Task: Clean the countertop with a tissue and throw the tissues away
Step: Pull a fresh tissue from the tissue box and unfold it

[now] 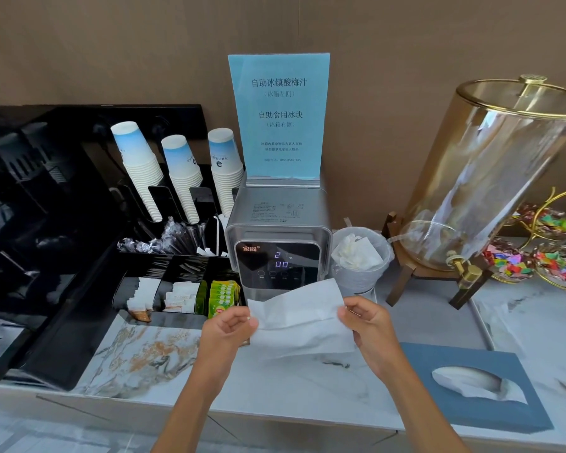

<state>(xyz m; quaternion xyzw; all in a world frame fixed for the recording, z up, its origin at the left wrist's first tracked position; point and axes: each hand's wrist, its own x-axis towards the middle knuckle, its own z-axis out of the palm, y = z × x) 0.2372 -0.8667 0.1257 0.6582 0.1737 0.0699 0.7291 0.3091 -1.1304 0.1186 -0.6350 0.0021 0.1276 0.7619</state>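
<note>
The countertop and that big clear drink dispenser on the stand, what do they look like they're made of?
The countertop looks like polished marble or a marble-look slab: white with grey and tan veining and a faint sheen. The drink dispenser seems to be clear glass or acrylic, see-through with reflections, trimmed with a gold metal-looking rim and tap, on a dark wooden-looking stand.

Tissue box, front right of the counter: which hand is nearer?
Right. The right hand holds the tissue just up-left of the blue tissue box; the left hand grips the tissue's far end, farther left.
</note>
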